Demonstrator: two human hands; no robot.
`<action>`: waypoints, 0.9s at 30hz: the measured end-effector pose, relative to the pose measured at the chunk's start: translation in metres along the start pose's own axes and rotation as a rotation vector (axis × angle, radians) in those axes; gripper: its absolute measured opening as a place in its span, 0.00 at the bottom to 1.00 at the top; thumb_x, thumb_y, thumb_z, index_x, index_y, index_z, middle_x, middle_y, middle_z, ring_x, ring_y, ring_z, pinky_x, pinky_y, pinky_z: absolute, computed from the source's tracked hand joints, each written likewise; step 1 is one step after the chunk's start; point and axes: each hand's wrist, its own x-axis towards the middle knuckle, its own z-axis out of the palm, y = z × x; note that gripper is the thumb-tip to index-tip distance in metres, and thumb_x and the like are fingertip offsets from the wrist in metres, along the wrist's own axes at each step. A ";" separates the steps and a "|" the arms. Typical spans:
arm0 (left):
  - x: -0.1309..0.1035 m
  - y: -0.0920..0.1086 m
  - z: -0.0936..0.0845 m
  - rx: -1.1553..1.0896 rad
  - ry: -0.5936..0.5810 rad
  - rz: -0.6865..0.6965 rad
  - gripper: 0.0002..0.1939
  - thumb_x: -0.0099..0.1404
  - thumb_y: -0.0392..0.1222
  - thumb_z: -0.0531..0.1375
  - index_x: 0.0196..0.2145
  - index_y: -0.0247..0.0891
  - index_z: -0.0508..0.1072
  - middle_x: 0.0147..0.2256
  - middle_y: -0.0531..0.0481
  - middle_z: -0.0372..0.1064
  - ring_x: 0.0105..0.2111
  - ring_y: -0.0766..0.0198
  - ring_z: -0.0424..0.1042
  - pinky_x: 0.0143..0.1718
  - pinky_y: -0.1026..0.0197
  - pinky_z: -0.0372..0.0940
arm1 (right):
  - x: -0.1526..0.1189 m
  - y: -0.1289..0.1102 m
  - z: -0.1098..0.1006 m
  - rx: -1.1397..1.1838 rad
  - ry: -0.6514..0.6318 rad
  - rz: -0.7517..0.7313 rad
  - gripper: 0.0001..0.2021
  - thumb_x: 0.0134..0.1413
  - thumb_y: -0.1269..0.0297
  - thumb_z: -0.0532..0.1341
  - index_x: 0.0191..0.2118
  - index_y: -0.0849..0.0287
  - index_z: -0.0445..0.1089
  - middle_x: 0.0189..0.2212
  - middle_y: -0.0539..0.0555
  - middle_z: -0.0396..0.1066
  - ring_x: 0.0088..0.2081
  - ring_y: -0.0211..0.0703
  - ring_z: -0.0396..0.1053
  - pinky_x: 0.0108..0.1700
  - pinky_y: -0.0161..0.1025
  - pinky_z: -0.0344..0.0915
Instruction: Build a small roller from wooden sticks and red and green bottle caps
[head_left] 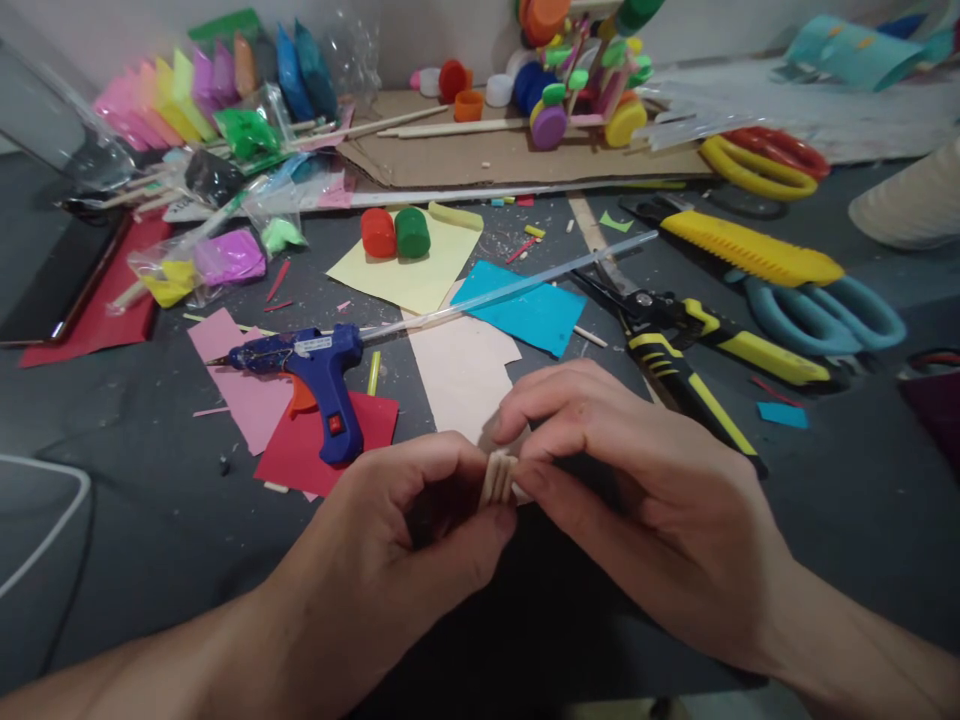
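Between my two hands is a small bundle of short wooden sticks [498, 478], pale and held side by side. My left hand [420, 540] pinches the bundle with the thumb in front and the fingers curled behind. From the other side, my right hand [622, 480] has its thumb and fingertips closed on the bundle's right edge. Just beyond the hands lies a sheet of pale pink paper [457, 375]. To the left, a blue glue gun [322, 370] with a long clear glue stick [517, 285] rests on pink and red paper.
Red and green bottle caps [394, 233] stand on yellow paper. Pliers [660, 340], a yellow utility knife [750, 248] and blue scissors [825, 315] lie at the right. Behind are cardboard [525, 158], a colourful wheeled craft model [585, 90] and several clay packets [180, 90]. A white cable [75, 480] curves at the left.
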 end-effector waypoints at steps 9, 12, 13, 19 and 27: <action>0.003 0.005 -0.002 -0.173 -0.078 -0.035 0.05 0.67 0.40 0.61 0.33 0.40 0.75 0.28 0.56 0.63 0.29 0.70 0.58 0.29 0.69 0.57 | -0.002 0.004 -0.006 -0.016 -0.002 -0.019 0.04 0.60 0.73 0.65 0.39 0.59 0.72 0.36 0.54 0.74 0.43 0.45 0.72 0.45 0.44 0.70; 0.003 0.003 -0.001 -0.152 -0.097 -0.047 0.06 0.67 0.39 0.60 0.32 0.39 0.73 0.27 0.57 0.61 0.28 0.70 0.57 0.28 0.69 0.55 | -0.001 0.005 -0.004 -0.003 -0.026 -0.032 0.02 0.60 0.73 0.65 0.37 0.60 0.73 0.36 0.54 0.74 0.42 0.44 0.71 0.44 0.43 0.69; 0.003 0.003 -0.001 -0.143 -0.104 -0.052 0.06 0.67 0.39 0.59 0.31 0.39 0.73 0.27 0.57 0.60 0.28 0.70 0.56 0.28 0.68 0.54 | -0.001 0.005 -0.003 0.005 -0.029 -0.028 0.02 0.61 0.73 0.64 0.37 0.61 0.73 0.35 0.54 0.74 0.42 0.44 0.70 0.44 0.43 0.69; 0.002 0.008 -0.001 -0.145 -0.143 -0.089 0.07 0.67 0.39 0.59 0.30 0.37 0.71 0.26 0.57 0.58 0.28 0.70 0.55 0.27 0.68 0.53 | -0.002 0.008 -0.001 0.015 -0.043 -0.027 0.06 0.63 0.73 0.61 0.33 0.62 0.72 0.33 0.55 0.72 0.40 0.43 0.69 0.43 0.43 0.67; 0.003 0.010 -0.002 -0.136 -0.134 -0.080 0.07 0.67 0.39 0.59 0.30 0.37 0.71 0.26 0.58 0.58 0.27 0.71 0.53 0.27 0.68 0.52 | -0.003 0.008 -0.004 0.042 -0.041 -0.022 0.03 0.59 0.71 0.67 0.38 0.62 0.72 0.36 0.56 0.73 0.42 0.45 0.69 0.45 0.45 0.67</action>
